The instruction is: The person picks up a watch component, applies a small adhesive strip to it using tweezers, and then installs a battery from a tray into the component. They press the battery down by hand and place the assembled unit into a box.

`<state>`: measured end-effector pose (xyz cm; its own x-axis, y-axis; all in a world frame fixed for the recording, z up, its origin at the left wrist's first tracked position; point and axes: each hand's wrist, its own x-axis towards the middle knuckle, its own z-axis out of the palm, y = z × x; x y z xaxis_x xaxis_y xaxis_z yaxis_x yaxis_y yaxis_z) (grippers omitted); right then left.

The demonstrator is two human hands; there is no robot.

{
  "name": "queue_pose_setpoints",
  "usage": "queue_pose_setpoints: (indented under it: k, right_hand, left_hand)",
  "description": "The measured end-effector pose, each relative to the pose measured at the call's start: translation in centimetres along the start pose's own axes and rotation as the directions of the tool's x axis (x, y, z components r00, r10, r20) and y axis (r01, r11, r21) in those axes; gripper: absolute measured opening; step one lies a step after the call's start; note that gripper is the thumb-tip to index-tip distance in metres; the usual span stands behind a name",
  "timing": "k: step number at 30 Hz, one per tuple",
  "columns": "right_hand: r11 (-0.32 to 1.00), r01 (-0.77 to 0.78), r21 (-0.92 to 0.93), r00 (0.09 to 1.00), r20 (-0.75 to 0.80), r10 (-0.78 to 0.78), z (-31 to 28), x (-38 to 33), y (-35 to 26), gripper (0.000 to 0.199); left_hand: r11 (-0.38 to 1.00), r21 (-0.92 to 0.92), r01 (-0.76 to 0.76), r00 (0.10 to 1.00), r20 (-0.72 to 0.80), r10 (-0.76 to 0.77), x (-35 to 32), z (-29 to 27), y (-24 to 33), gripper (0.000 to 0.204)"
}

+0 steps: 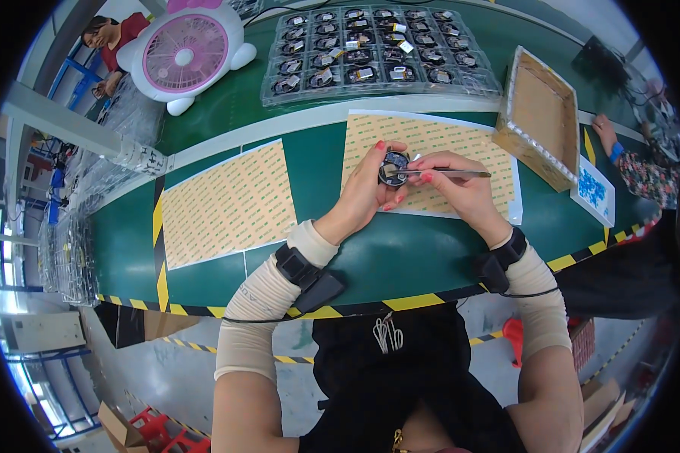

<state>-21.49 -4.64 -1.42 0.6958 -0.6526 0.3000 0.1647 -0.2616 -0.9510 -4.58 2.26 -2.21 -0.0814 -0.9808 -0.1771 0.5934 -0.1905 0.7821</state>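
A small round black device [393,167] with a light square patch inside sits in my left hand [364,185], whose fingers and thumb close round its edge. My right hand [461,185] pinches a pair of slim metal tweezers [449,174], held almost level, with the tips reaching over the face of the device. Whether the tips grip anything is too small to tell. Beneath both hands lies a sheet of tan adhesive backing [370,136] with rows of green print. A second such sheet [230,204] lies to the left.
Behind the sheets stands a clear plastic tray [272,94] of several round devices. A pink and white fan [183,57] is at the back left. To the right are a cardboard box [540,113], a white card with blue pieces [593,192] and another person's hand [604,134].
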Motion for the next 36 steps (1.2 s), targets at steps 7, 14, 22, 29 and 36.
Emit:
queue_pose_setpoints:
  k: [7, 14, 22, 29, 36]
  right_hand:
    - [0.927, 0.213, -0.31, 0.976, 0.029, -0.214, -0.17, 0.34, 0.07, 0.015]
    - [0.995, -0.017, 0.095, 0.995, -0.092, 0.026, 0.02, 0.26, -0.26, 0.016]
    - [0.948, -0.167, 0.272, 0.975, -0.1, 0.201, -0.02, 0.25, 0.01, 0.017]
    - [0.995, -0.034, 0.095, 0.99, -0.135, 0.047, 0.22, 0.39, 0.62, 0.019]
    - [0.998, 0.034, 0.06, 0.994, -0.109, -0.028, 0.42, 0.34, 0.37, 0.019]
  left_hand:
    - [0.996, -0.058, -0.072, 0.997, -0.032, 0.071, 0.34, 0.08, -0.03, 0.037]
    - [0.994, -0.099, -0.047, 0.999, 0.017, 0.049, 0.3, -0.14, 0.22, 0.039]
    - [0.994, -0.106, -0.04, 0.998, 0.042, 0.045, 0.25, -0.15, 0.28, 0.039]
    - [0.99, -0.111, -0.093, 0.996, -0.027, 0.09, 0.44, 0.56, 0.36, 0.037]
    - [0.981, -0.172, -0.09, 0.995, 0.02, 0.095, 0.35, -0.09, 0.35, 0.038]
